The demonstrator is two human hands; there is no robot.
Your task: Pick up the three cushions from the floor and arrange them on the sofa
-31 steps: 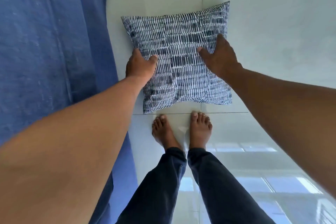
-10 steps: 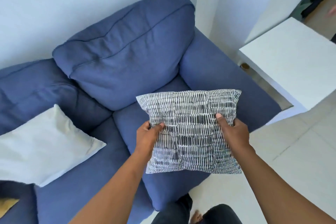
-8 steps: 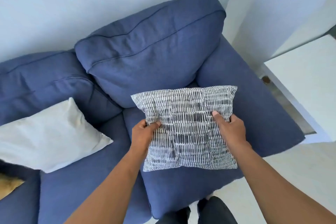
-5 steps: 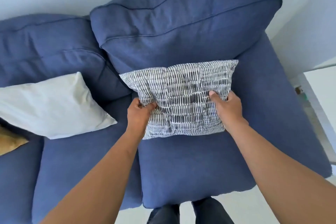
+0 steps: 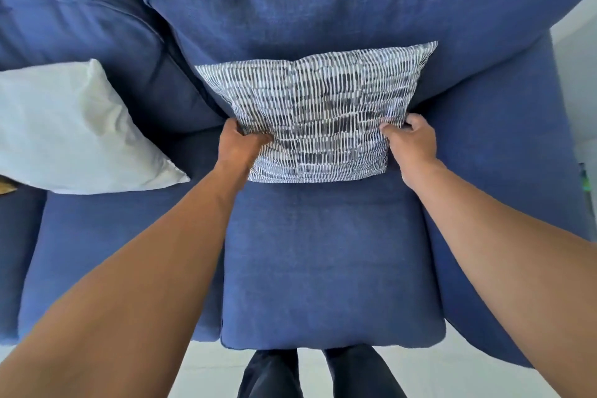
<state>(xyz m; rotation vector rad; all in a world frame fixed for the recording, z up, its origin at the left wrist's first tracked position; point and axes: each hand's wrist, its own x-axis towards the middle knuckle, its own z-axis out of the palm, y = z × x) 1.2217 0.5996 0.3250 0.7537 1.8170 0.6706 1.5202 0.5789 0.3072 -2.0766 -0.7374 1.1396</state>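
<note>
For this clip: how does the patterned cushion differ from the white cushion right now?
The patterned cushion has dark blue and white dashes; the white cushion is plain. The patterned one is gripped at both sides by the left hand and right hand; the white one lies untouched. The patterned one leans on the right back cushion, the white one sits further left. Both are on the blue sofa.

Patterned cushion [image 5: 318, 116] on sofa [image 5: 323, 262] right seat, leaning against backrest. Left hand [image 5: 240, 147] at its lower-left edge, right hand [image 5: 412, 142] at lower-right. Plain cushion [image 5: 74, 129] on seat to the left, well apart.
</note>
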